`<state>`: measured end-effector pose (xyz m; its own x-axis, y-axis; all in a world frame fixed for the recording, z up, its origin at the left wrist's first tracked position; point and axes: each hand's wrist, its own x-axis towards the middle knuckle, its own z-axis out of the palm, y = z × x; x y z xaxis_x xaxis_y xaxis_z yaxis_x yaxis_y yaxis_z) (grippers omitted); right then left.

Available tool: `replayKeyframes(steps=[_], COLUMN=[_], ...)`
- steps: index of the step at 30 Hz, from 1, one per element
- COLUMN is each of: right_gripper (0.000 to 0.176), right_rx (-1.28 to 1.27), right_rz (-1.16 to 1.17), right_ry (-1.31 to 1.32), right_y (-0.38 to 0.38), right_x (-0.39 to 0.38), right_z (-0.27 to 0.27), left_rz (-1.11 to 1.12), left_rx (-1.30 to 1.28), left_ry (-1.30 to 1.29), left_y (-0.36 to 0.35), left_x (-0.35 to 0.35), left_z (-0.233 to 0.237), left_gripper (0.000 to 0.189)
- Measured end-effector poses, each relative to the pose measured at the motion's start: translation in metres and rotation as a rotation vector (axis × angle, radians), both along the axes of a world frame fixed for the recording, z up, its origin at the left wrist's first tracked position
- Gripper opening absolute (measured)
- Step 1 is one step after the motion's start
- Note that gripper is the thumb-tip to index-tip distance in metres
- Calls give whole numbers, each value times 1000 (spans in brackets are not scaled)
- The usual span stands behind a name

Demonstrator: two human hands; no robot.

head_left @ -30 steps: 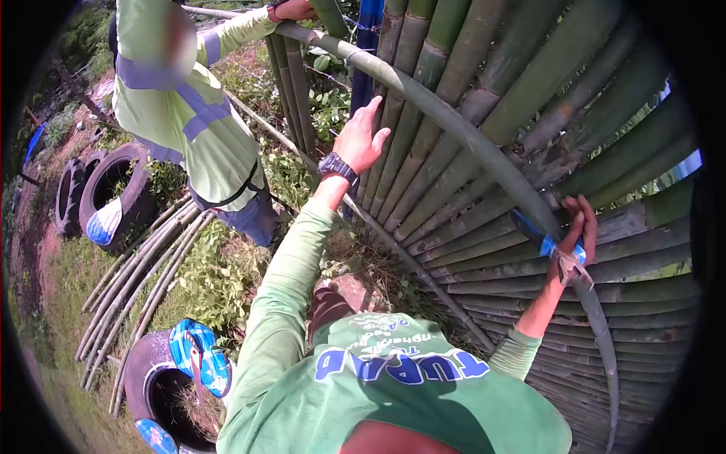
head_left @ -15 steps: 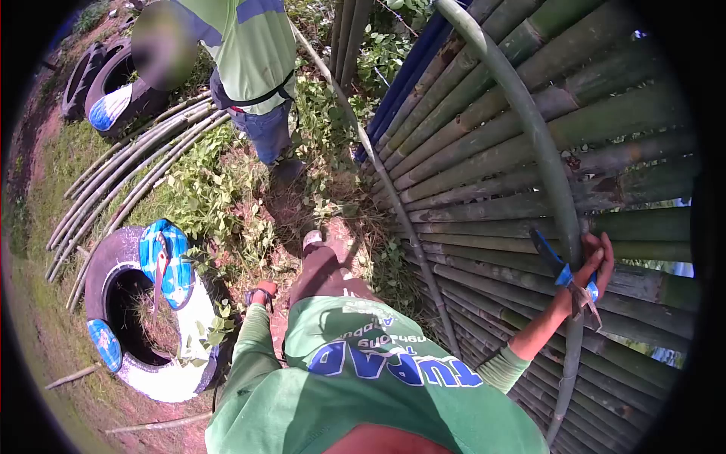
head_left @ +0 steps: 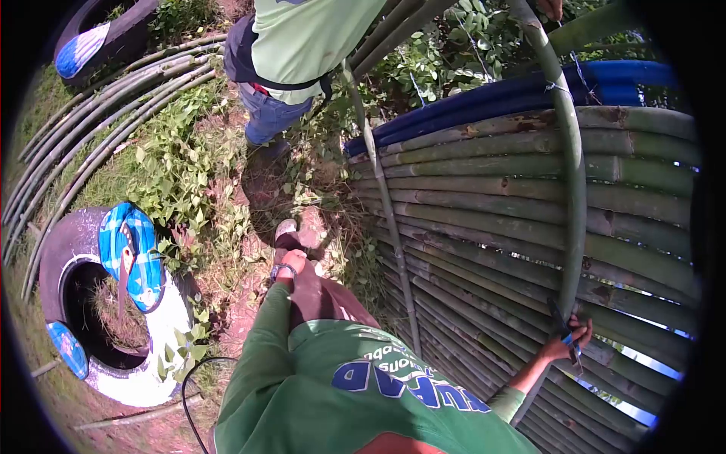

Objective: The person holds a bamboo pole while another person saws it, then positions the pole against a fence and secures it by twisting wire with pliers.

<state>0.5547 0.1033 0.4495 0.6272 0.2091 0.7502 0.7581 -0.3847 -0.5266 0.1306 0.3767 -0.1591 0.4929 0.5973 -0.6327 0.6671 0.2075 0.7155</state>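
The view has tipped downward, and the painted tyre [head_left: 57, 265] now sits on the ground at the lower left. The left hand [head_left: 291, 261] has come off the bamboo fence [head_left: 484, 219] and rests by the person's own thigh; whether it is clenched or slack cannot be told. A co-worker [head_left: 302, 38] stands beyond. Only the right hand [head_left: 566, 346] stays at work, closed around the pliers [head_left: 561, 321], which are pressed against the curved pole [head_left: 578, 189] low on the fence.
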Motion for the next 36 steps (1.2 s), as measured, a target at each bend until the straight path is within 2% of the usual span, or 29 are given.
replayKeyframes(steps=[2,3,5,6,8,9,10,11,12,13,14,15,16,18,20,21,22,24,26,27,28,30,32,33,36], right_gripper=[29,29,28,28,28,28,28,29,29,30,31,32,32,30,30,29,29,28,28,27,26,24,24,24,23], right_rx=[-26,-29,-181,-176,-141,-138,-112,-85,-79,-127,-168,-128,-54,-82,-66,-68,-42,-11,26,13,-2,6,8,20,104], right_rz=[-72,-82,-273,-278,-299,-302,-249,-199,-212,-238,-271,-303,-266,-325,-322,-305,-312,-292,-314,-297,-279,-294,-282,-270,-162], right_ry=[24,22,-90,-93,-54,-57,-53,-50,-55,-56,-68,-48,-9,-17,-19,-16,-16,-37,-11,-12,-12,-29,0,-4,39], right_y=[-13,-12,10,14,19,17,11,6,3,3,3,6,8,4,8,11,13,15,15,13,12,14,19,19,18], right_x=[9,5,-7,-10,-12,-10,-5,-4,-5,-5,-4,-5,-4,-1,-5,-7,-8,-9,-9,-8,-7,-9,-14,-15,-14], right_z=[1,1,2,3,3,3,1,0,-1,0,3,2,0,0,1,1,-1,-2,-3,-4,-5,-6,-3,-4,-4], left_rz=[167,157,220,254,392,423,347,165,25,-80,-303,-711,-884,-149,-422,-483,-481,-230,-532,-342,-210,-84,15,79,80], left_rx=[-187,-192,-189,-184,-342,-348,-287,-258,-27,104,137,362,484,143,143,181,166,76,317,170,32,52,-108,-267,-211], left_ry=[-143,-144,-174,-191,-125,-186,-129,-9,136,177,182,214,271,326,323,269,284,309,182,243,278,187,88,64,26], left_y=[9,15,37,48,61,60,59,54,65,58,49,51,51,34,46,53,56,60,55,51,54,51,45,45,33], left_x=[9,8,3,-1,-15,-29,-44,-64,-73,-91,-114,-125,-135,-151,-150,-146,-141,-118,-120,-114,-97,-73,-58,-45,-30], left_z=[-43,-42,-25,-15,13,4,-9,-37,15,-5,-73,-71,-55,-76,-43,-28,-21,31,-49,-62,-38,14,-26,21,58], left_gripper=[29,29,25,24,22,21,20,26,31,28,27,28,27,25,32,34,35,34,40,41,40,41,29,30,31])
